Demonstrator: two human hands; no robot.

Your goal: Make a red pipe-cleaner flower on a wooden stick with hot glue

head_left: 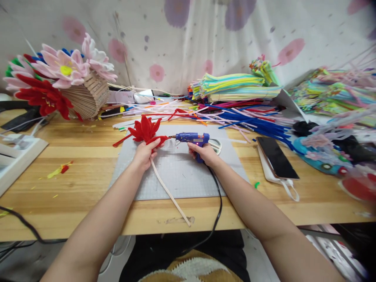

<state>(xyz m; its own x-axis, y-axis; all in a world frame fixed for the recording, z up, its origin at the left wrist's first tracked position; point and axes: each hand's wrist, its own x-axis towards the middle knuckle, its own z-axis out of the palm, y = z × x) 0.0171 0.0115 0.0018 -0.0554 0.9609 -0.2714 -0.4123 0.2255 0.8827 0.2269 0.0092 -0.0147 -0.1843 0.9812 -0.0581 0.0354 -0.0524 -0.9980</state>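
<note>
My left hand (144, 156) is closed on a red pipe-cleaner flower (145, 129), with its petals fanned out above my fingers. From under that hand a pale stem (170, 192) slants down toward the table's front edge. My right hand (205, 152) grips a blue hot glue gun (190, 137), its nozzle pointing left. The nozzle tip is at a red petal (160, 140) that sticks out beside my left thumb; whether they touch I cannot tell. A black cord (219, 203) runs down from the gun's handle. Both hands are above a grey cutting mat (182, 184).
Behind the mat lie loose blue pipe cleaners (252, 121) and bundled yellow ones (235, 84). Scissors (216, 146) rest behind my right hand. A phone (277, 156) is to the right, a power strip (20, 156) to the left. A basket (88, 96) of fuzzy flowers stands back left.
</note>
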